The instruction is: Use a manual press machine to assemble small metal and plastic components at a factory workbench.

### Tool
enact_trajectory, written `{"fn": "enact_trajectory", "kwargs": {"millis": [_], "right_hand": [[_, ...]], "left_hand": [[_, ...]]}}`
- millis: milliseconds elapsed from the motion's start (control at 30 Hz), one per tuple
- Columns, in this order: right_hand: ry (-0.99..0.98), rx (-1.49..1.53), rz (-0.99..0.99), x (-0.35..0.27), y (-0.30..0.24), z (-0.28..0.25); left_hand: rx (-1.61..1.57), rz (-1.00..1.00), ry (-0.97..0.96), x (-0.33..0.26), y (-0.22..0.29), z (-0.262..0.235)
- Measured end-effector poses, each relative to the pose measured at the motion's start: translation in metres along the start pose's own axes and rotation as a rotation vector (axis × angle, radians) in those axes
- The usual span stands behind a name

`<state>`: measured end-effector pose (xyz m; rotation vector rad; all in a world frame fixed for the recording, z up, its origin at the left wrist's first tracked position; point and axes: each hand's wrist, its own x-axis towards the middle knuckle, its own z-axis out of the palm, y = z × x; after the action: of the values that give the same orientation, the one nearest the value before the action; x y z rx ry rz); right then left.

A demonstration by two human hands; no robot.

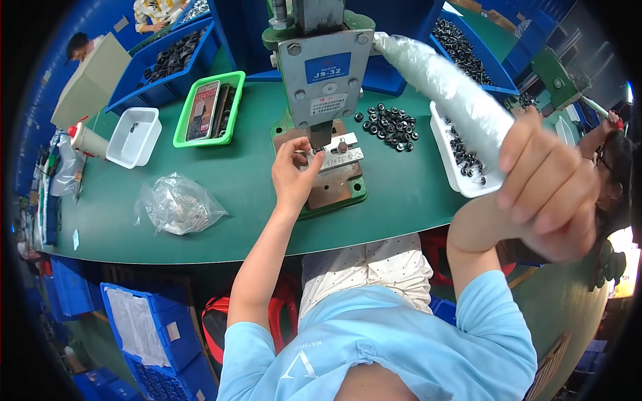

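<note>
A green and grey hand press (326, 80) stands in front of me on the green table. My right hand (552, 184) is closed around the end of its lever handle (445, 83), which is wrapped in clear plastic and angles down toward me. At the press's lower end, my left hand (293, 172) has its thumb and fingers bent together beside the ram, at a metal fixture block (346, 158). Whatever lies between those fingertips is too small and hidden to name. Small round black parts (388, 128) lie in a loose pile right of the press.
A white tray (443, 152) with similar parts is below my right hand. To the left are a crumpled clear bag (179, 206), a white tub (134, 144), and a green basket (234, 87) with a phone (202, 110). Blue bins (498, 83) stand behind; other people work nearby.
</note>
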<state>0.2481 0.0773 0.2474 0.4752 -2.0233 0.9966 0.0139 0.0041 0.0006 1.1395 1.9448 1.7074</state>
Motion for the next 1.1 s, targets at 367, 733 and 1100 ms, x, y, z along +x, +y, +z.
{"fn": "enact_trajectory", "kwargs": {"millis": [367,733,1100], "right_hand": [[0.230,-0.014,-0.263,-0.052,0.023,0.035],[0.063,0.240,-0.029,0.085,0.023,-0.038],[0.824,0.038,0.142,0.033,0.099,-0.007]], "left_hand": [[-0.201,-0.026,-0.119,0.006,-0.004,-0.012],[-0.668,-0.375,-0.149,0.029,0.008,-0.016],[-0.922,-0.249,0.292,0.025,0.021,-0.045]]}}
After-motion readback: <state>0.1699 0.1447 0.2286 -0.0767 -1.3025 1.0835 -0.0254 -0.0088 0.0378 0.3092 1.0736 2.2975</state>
